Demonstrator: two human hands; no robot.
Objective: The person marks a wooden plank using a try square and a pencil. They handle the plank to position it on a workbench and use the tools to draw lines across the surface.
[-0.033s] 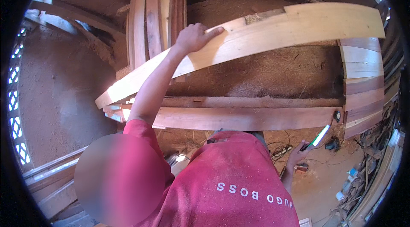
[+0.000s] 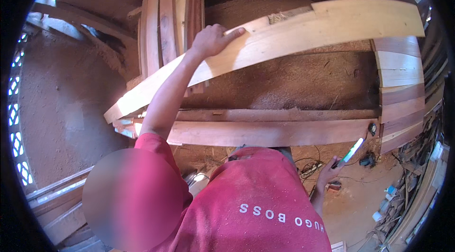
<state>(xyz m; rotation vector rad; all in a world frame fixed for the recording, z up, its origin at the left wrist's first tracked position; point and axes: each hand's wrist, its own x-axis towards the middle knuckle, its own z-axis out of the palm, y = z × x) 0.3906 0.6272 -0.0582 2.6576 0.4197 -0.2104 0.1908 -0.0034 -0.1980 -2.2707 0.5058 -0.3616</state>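
- Yellowish wooden plank (image 2: 332,25) slants over the stacked boards (image 2: 168,20), farther out than that reddish board (image 2: 265,132)
- Left hand (image 2: 209,42) has its upper edge gripped tight, thumb on the face, fingers hooked over
- Right hand (image 2: 327,173) is wrapped round some slim green-and-white thing (image 2: 352,150), can't tell what

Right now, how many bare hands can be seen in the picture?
2. The left hand holds the pale board at its far edge; the right hand, at lower right, holds a slim white-and-green object. No others show.
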